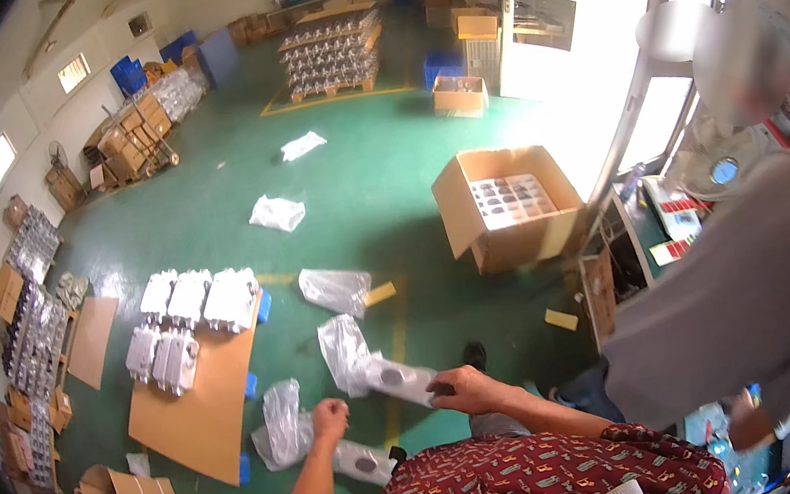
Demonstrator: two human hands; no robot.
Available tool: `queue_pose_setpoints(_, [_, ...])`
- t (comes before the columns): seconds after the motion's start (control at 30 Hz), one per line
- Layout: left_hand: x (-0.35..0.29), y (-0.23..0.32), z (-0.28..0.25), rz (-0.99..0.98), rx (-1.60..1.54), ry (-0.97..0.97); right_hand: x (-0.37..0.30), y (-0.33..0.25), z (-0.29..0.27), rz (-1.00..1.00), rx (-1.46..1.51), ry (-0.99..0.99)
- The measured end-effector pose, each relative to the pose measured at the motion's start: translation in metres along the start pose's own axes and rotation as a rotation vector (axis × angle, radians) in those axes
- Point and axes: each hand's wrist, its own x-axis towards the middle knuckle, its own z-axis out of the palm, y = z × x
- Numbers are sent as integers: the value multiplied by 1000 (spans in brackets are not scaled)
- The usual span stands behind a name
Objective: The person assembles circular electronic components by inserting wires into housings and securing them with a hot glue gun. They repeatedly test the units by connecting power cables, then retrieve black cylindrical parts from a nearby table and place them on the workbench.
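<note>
My left hand (331, 421) is closed, thumb and fingers together, in front of a crumpled clear plastic bag (282, 427); whatever it may grip is hidden. Just below it lies a pale flat piece (362, 463) with a dark round patch, partly covered by my patterned red shirt. My right hand (466, 390) has its fingers curled at the near end of a translucent plastic bag (400, 380), which carries a similar dark round patch. That bag's far end meets another crumpled clear bag (342, 347). Both hands hang above the green floor.
Several silvery metal housings (188, 298) sit on a cardboard sheet (192, 422) to the left. An open carton (516, 242) with white dividers stands ahead right. A co-worker in grey (726, 301) leans in close on my right. More loose bags (277, 213) litter the floor.
</note>
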Motion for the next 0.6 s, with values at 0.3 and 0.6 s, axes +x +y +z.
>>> queue_pose_setpoints(0.3, [93, -50, 45, -195, 577, -407, 185, 94, -224, 106, -126, 80])
queue_pose_setpoints(0.6, [266, -5, 46, 198, 890, -556, 400, 144, -348, 38, -107, 159])
